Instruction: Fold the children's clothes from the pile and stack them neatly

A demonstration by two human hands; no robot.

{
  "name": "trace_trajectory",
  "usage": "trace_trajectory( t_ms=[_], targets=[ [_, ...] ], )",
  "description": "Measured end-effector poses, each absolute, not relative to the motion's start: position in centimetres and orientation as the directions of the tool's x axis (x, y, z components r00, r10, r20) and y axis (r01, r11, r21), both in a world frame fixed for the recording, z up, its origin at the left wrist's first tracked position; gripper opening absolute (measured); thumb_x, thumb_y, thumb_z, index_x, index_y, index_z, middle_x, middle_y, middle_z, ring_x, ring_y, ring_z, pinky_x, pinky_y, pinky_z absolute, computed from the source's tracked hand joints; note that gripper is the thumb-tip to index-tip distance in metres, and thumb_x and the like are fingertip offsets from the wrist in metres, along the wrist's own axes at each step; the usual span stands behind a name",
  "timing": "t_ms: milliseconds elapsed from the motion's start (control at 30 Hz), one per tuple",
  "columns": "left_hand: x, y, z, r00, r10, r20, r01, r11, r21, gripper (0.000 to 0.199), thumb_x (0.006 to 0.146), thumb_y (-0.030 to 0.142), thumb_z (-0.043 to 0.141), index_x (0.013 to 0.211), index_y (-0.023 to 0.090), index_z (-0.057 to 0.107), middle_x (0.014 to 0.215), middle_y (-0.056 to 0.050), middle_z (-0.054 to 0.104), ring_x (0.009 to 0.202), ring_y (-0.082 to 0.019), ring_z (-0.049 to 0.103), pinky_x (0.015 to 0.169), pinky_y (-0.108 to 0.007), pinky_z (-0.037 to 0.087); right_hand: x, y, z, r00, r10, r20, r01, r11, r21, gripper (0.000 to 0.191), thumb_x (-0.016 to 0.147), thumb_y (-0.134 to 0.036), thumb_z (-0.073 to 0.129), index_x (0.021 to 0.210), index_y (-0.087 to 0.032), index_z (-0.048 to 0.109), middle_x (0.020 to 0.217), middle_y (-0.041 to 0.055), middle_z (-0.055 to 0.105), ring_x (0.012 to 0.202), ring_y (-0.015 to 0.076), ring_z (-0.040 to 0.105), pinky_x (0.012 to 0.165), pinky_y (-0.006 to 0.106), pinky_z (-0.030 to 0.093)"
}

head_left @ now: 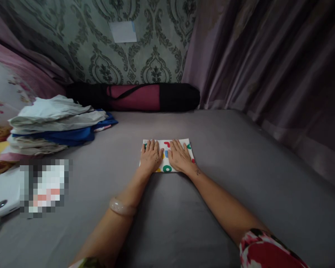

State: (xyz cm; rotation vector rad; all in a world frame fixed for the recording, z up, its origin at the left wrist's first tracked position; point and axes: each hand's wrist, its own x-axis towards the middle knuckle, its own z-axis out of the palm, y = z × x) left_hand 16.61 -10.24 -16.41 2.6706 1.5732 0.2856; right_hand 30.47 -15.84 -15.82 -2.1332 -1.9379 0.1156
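Head view: left hand (150, 157) and right hand (181, 156), grips open, palms down on a patterned cloth (167, 169) on the grey sheet (167, 124); uneven pressure could skew or crease it

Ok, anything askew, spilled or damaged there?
The cloth pile at left looks untidy: uneven layers, a blue piece poking out rightward. The printed cloth lies flat under the left hand and right hand. No spill or damage shows; the pixelated patch is unreadable.
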Motion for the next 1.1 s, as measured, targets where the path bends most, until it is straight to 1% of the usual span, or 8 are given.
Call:
trace_trajectory(
  t_ms=[133, 233, 433, 567, 633, 867, 1000, 1100],
  targets=[
    [16.5, -10.3, -16.2, 0.473, 0.867, 0.158, 0.859, -0.493, 0.136, 0.059, 0.1, 0.043, 0.023, 0.145, 0.008, 0.04, 0.153, -0.017, 0.037, 0.145, -0.031, 0.028, 0.118, -0.05, 0.021, 30.5, -15.8, -15.7, 0.11, 0.988, 0.111, 0.966, -0.079, -0.247, 0.058, 0.099, -0.032, 0.024, 0.149, -0.004, 0.034, 0.156, 0.0147, 0.03, 0.147, 0.0257, 0.021, 0.119, 0.049, 0.012],
    [16.5, -10.5, -15.9, 0.457, 0.866, 0.204, 0.86, -0.489, 0.146, 0.058, 0.1, 0.041, 0.023, 0.143, 0.009, 0.042, 0.152, -0.017, 0.039, 0.145, -0.03, 0.029, 0.118, -0.049, 0.021, 30.6, -15.9, -15.4, 0.113, 0.987, 0.114, 0.964, -0.082, -0.253, 0.058, 0.099, -0.033, 0.024, 0.149, -0.004, 0.034, 0.157, 0.0157, 0.029, 0.147, 0.0263, 0.021, 0.119, 0.049, 0.013],
    [16.5, -10.6, -15.4, 0.397, 0.866, 0.305, 0.88, -0.454, 0.143, 0.06, 0.1, 0.041, 0.018, 0.143, 0.007, 0.042, 0.153, -0.018, 0.037, 0.146, -0.03, 0.024, 0.12, -0.051, 0.015, 31.3, -15.8, -14.9, 0.192, 0.959, 0.21, 0.97, -0.152, -0.19, 0.059, 0.098, -0.031, 0.027, 0.148, 0.0, 0.034, 0.157, 0.0189, 0.026, 0.147, 0.028, 0.018, 0.119, 0.049, 0.008],
    [16.3, -10.2, -15.9, 0.385, 0.905, 0.179, 0.895, -0.413, 0.167, 0.063, 0.099, 0.043, 0.022, 0.144, 0.004, 0.04, 0.152, -0.021, 0.038, 0.143, -0.034, 0.03, 0.116, -0.054, 0.023, 31.8, -15.7, -15.3, 0.258, 0.96, 0.112, 0.951, -0.233, -0.201, 0.06, 0.098, -0.032, 0.027, 0.149, 0.0, 0.032, 0.156, 0.0195, 0.028, 0.146, 0.0302, 0.022, 0.118, 0.048, 0.014],
    [16.2, -10.1, -16.2, 0.385, 0.91, 0.154, 0.896, -0.409, 0.173, 0.062, 0.098, 0.044, 0.023, 0.145, 0.005, 0.039, 0.151, -0.021, 0.039, 0.142, -0.035, 0.032, 0.115, -0.054, 0.025, 31.9, -15.7, -15.5, 0.26, 0.961, 0.091, 0.949, -0.238, -0.207, 0.06, 0.098, -0.033, 0.026, 0.149, -0.001, 0.032, 0.156, 0.0193, 0.029, 0.145, 0.0306, 0.024, 0.118, 0.048, 0.016],
    [16.3, -9.9, -16.3, 0.38, 0.913, 0.147, 0.894, -0.403, 0.195, 0.062, 0.098, 0.045, 0.023, 0.145, 0.007, 0.038, 0.152, -0.02, 0.038, 0.143, -0.035, 0.031, 0.115, -0.055, 0.025, 31.9, -15.6, -15.7, 0.263, 0.957, 0.121, 0.947, -0.232, -0.222, 0.059, 0.098, -0.033, 0.027, 0.148, -0.002, 0.034, 0.155, 0.0187, 0.032, 0.144, 0.0295, 0.025, 0.117, 0.048, 0.016],
    [15.7, -9.7, -15.6, 0.407, 0.91, 0.084, 0.883, -0.415, 0.22, 0.062, 0.098, 0.046, 0.023, 0.146, 0.009, 0.037, 0.154, -0.019, 0.035, 0.144, -0.034, 0.029, 0.114, -0.056, 0.025, 32.5, -15.6, -14.9, 0.244, 0.969, 0.045, 0.941, -0.225, -0.253, 0.059, 0.099, -0.035, 0.026, 0.148, -0.004, 0.033, 0.156, 0.0177, 0.03, 0.145, 0.029, 0.024, 0.118, 0.048, 0.016],
    [14.4, -9.3, -15.0, 0.466, 0.883, 0.056, 0.862, -0.468, 0.194, 0.063, 0.099, 0.046, 0.021, 0.147, 0.008, 0.036, 0.155, -0.018, 0.032, 0.146, -0.031, 0.025, 0.116, -0.055, 0.022, 33.5, -16.0, -14.2, 0.191, 0.981, -0.024, 0.942, -0.191, -0.277, 0.062, 0.1, -0.039, 0.022, 0.15, -0.003, 0.03, 0.157, 0.0178, 0.027, 0.146, 0.029, 0.022, 0.118, 0.048, 0.016]
  ],
)
